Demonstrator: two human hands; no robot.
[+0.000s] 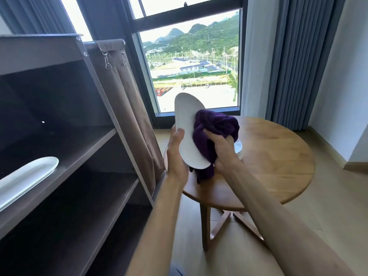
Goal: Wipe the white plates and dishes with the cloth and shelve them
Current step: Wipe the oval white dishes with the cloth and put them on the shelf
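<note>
Above the left edge of the round wooden table [274, 156], you are holding a long white oval dish [187, 128] tilted up on end, its far tip pointing toward the window [191, 62]. Your left hand [176, 154] grips the dish's lower left rim, thumb laid along the inner face and fingers curled behind it. Your right hand [221, 148] is closed around a bunched purple cloth [215, 126], fingers pinching its folds and pressing the cloth against the right side of the dish; a tail of cloth hangs below the dish's near end.

Just behind your right hand, near the table's left side, a small stack of white plates [238, 149] sits on the tabletop, mostly hidden by the cloth and your wrist.

On the left stands a dark brown shelf unit [95, 144] with a fabric curtain [127, 100] drawn to its right side. On its middle shelf, close to the front edge, lies another long white dish [27, 178], flat.
</note>
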